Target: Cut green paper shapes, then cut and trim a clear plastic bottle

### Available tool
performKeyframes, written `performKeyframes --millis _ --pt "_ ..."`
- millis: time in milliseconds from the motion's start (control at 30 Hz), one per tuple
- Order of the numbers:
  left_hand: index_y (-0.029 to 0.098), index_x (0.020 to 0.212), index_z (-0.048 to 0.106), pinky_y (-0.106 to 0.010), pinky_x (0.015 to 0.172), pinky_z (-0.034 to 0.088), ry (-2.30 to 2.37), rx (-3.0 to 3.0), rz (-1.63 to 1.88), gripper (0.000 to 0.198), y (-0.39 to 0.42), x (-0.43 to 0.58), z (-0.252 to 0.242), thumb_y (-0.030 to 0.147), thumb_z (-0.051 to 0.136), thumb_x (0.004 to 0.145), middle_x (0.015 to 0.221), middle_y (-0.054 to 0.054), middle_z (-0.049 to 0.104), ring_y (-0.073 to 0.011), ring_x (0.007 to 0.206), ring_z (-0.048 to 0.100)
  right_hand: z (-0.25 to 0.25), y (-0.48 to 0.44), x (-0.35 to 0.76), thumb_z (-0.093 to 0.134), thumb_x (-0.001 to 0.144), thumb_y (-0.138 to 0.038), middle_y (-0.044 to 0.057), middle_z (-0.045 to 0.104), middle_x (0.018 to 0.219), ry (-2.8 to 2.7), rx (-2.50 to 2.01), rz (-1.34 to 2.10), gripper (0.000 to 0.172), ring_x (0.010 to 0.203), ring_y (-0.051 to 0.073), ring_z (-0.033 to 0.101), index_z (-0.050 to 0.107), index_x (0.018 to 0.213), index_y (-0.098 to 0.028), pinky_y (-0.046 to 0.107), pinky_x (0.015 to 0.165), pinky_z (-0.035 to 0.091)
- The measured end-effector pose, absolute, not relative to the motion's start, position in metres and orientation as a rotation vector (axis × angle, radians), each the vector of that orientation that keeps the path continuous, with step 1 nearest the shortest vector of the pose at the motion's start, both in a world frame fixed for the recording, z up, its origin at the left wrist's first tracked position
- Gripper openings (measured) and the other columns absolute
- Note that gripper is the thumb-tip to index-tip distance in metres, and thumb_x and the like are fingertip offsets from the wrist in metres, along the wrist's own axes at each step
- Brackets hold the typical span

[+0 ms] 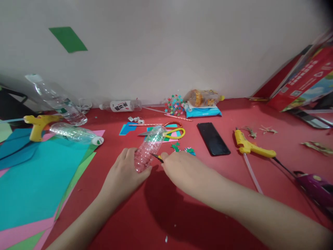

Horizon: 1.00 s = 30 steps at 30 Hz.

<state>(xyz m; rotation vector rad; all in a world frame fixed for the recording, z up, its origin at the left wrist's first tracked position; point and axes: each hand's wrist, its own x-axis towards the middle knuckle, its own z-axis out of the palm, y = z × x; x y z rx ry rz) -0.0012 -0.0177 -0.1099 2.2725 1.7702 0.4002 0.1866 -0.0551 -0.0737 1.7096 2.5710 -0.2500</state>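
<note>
A clear plastic bottle point(147, 152) with ridged sides lies tilted over the red table, and my left hand point(126, 170) is wrapped round its near end. My right hand point(182, 170) grips a craft knife point(158, 158) with some yellow on its handle. The dark blade points left, its tip at the bottle's side; whether it has pierced the plastic I cannot tell. Just past the bottle lie scissors point(174, 133) with yellow handles, partly hidden behind it, on small coloured papers. Green and pink paper stars point(179, 148) lie beyond my right hand.
A black phone point(213, 139) and a yellow glue gun point(251, 146) lie to the right. On the left are coloured paper sheets point(49, 180), another glue gun point(39, 126) and an empty bottle point(75, 133). A labelled bottle point(121, 106) and a wipes pack point(203, 111) line the wall.
</note>
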Motion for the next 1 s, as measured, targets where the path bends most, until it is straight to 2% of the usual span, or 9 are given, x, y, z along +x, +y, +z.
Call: performKeyframes --millis 100,300,500,600,800,900,1000 --pt "0.022 0.097 0.047 -0.038 0.074 0.044 1.758 2.177 0.406 0.033 -0.013 -0.005 -0.112 0.046 0.059 0.078 0.099 -0.007 0.057 -0.0284 0.09 0.059 -0.085 -0.057 0.189 0.049 0.078 0.005 0.009 0.073 0.081 2.58 1.748 -0.283 0.031 0.07 0.024 0.069 0.065 0.096 -0.014 0.03 0.049 0.028" --pt "0.022 0.096 0.049 -0.036 0.073 0.043 1.724 2.116 0.329 0.034 -0.009 -0.014 -0.112 0.048 0.061 0.078 0.095 -0.004 0.059 -0.0256 0.085 0.059 -0.103 -0.06 0.186 0.044 0.097 -0.012 0.01 0.073 0.076 2.519 1.915 -0.352 0.021 0.067 0.026 0.07 0.061 0.109 -0.013 0.031 0.048 0.026" --pt "0.022 0.098 0.051 -0.035 0.073 0.043 1.713 2.061 0.387 0.036 -0.005 -0.017 -0.118 0.048 0.062 0.076 0.094 -0.004 0.06 -0.0248 0.085 0.059 -0.094 -0.057 0.189 0.047 0.099 -0.023 0.01 0.075 0.084 2.522 1.905 -0.488 0.02 0.072 0.024 0.07 0.063 0.108 -0.015 0.031 0.053 0.03" --pt "0.021 0.098 0.052 -0.034 0.072 0.042 1.724 2.034 0.429 0.036 -0.005 -0.015 -0.12 0.046 0.063 0.075 0.094 -0.003 0.06 -0.0242 0.084 0.059 -0.085 -0.053 0.192 0.046 0.099 -0.021 0.009 0.075 0.09 2.508 1.894 -0.56 0.022 0.075 0.022 0.069 0.065 0.108 -0.016 0.03 0.053 0.03" --pt "0.021 0.094 0.054 -0.034 0.07 0.043 1.697 1.969 0.468 0.031 -0.01 -0.007 -0.117 0.047 0.059 0.078 0.09 -0.003 0.062 -0.0243 0.082 0.06 -0.093 -0.052 0.194 0.052 0.092 -0.019 0.009 0.073 0.074 2.427 1.799 -0.719 0.02 0.061 0.019 0.065 0.069 0.082 -0.015 0.027 0.048 0.028" --pt "0.02 0.097 0.056 -0.038 0.075 0.044 1.684 1.954 0.452 0.036 -0.008 -0.007 -0.115 0.05 0.057 0.077 0.095 -0.006 0.063 -0.0273 0.087 0.061 -0.094 -0.063 0.201 0.048 0.094 -0.018 0.009 0.073 0.08 2.46 1.84 -0.665 0.02 0.069 0.022 0.066 0.068 0.093 -0.017 0.029 0.05 0.025" --pt "0.02 0.106 0.053 -0.04 0.08 0.045 1.701 1.906 0.453 0.044 -0.004 -0.013 -0.115 0.052 0.058 0.076 0.101 -0.008 0.062 -0.0285 0.092 0.061 -0.079 -0.07 0.21 0.047 0.097 -0.023 0.006 0.072 0.08 2.513 1.945 -0.596 0.019 0.066 0.02 0.063 0.066 0.093 -0.02 0.03 0.052 0.026"
